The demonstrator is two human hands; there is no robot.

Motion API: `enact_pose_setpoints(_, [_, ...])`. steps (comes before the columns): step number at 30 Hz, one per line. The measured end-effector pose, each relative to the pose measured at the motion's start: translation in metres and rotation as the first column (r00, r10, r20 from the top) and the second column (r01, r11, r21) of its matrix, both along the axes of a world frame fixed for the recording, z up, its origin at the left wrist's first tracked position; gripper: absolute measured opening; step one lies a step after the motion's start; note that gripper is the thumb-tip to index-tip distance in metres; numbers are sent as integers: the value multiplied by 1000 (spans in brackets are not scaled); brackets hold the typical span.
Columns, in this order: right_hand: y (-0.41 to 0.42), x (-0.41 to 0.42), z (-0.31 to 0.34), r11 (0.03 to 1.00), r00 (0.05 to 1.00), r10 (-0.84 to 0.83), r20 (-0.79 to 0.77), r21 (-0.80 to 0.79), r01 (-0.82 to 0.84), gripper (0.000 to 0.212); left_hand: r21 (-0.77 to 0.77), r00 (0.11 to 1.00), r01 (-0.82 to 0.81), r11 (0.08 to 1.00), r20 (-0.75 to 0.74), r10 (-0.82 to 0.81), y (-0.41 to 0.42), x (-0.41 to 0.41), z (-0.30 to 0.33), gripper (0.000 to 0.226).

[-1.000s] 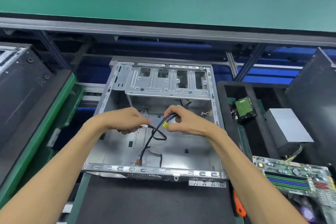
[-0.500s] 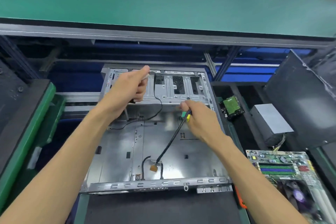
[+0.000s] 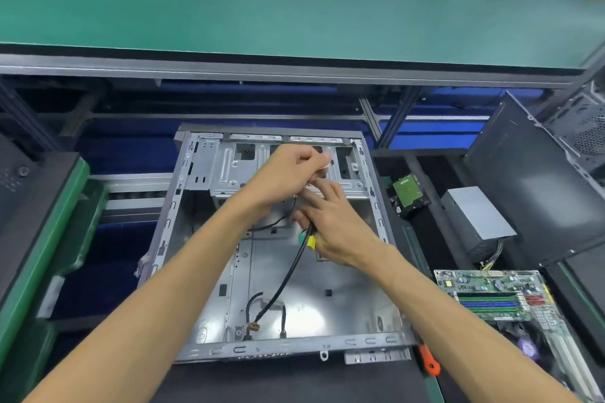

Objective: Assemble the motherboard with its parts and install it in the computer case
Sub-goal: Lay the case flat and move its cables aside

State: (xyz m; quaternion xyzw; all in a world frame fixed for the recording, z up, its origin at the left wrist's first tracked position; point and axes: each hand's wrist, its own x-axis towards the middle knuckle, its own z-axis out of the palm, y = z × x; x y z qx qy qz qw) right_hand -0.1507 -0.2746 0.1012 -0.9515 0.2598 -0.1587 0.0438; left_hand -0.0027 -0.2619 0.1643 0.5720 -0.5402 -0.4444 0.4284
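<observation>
Black front-panel cable (image 3: 296, 263): I am gathering it, right hand (image 3: 334, 229) gripping, left hand (image 3: 288, 173) now pinching its white end at centre frame, clearing the steel case (image 3: 327, 304) floor for the motherboard (image 3: 497, 298).

The case (image 3: 327, 298) is bare sheet metal, grey with a dull sheen and stamped slots. Its cables (image 3: 288, 275) wear smooth black plastic. The shelf (image 3: 294, 10) above has a matt green mat and a brushed metal edge. The motherboard (image 3: 501, 298) is glossy green board; the power supply (image 3: 474, 213) is matt grey metal.
</observation>
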Motion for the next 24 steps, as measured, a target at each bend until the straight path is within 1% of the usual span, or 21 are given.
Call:
enact_pose_setpoints(2, [-1,0,4,998,999,-49,2,-45,49,41,9,1000,-13,1000,-10,13,-1,1,3,36])
enact_pose_setpoints(4, [-1,-1,9,984,987,-160,11,-74,161,36,24,1000,-7,1000,4,7,-3,1,8,37])
enact_pose_setpoints(5, [-1,-2,11,972,976,-219,-2,-83,218,28,33,998,-8,999,62,6,-5,2,9,40])
enact_pose_setpoints(6, [-1,-4,12,961,965,-264,-16,-96,261,19,44,988,-19,999,156,12,-6,2,8,43])
enact_pose_setpoints(8, [1,-6,14,949,949,-313,-32,-53,311,9,58,924,-69,996,380,41,-7,3,2,43])
enact_pose_setpoints(10, [3,-6,15,941,941,-335,-46,41,337,13,87,832,-135,987,551,66,-5,7,-8,43])
enact_pose_setpoints(11, [3,-5,16,934,937,-344,-55,77,348,16,123,791,-156,980,609,50,-4,10,-12,43])
enact_pose_setpoints(14, [6,-2,19,916,923,-383,-43,113,385,21,264,710,-173,949,701,-66,6,25,-21,41])
enact_pose_setpoints(15, [8,-2,20,912,919,-392,-48,115,394,21,295,708,-181,938,701,-83,9,32,-22,38])
enact_pose_setpoints(16, [10,-1,21,907,914,-401,-61,117,405,20,343,738,-179,922,666,-105,13,38,-22,35])
enact_pose_setpoints(17, [11,-2,22,900,908,-410,-83,125,417,20,429,791,-147,891,592,-155,17,43,-22,33])
enact_pose_setpoints(18, [11,-4,23,890,899,-423,-111,138,435,22,543,837,-82,836,492,-237,21,45,-22,32])
enact_pose_setpoints(19, [10,-6,25,876,888,-437,-143,159,456,24,648,856,8,762,389,-340,25,46,-22,31])
enact_pose_setpoints(20, [7,-9,28,857,874,-452,-176,186,481,27,717,847,103,689,300,-439,29,45,-23,30])
enact_pose_setpoints(21, [5,-12,31,836,860,-472,-196,210,507,30,752,831,188,632,221,-510,31,43,-26,30])
enact_pose_setpoints(22, [2,-15,34,816,847,-492,-204,233,530,32,761,824,260,595,146,-547,32,38,-30,32])
enact_pose_setpoints(24, [-1,-19,39,775,830,-520,-202,298,558,27,740,847,358,570,0,-531,31,27,-44,35])
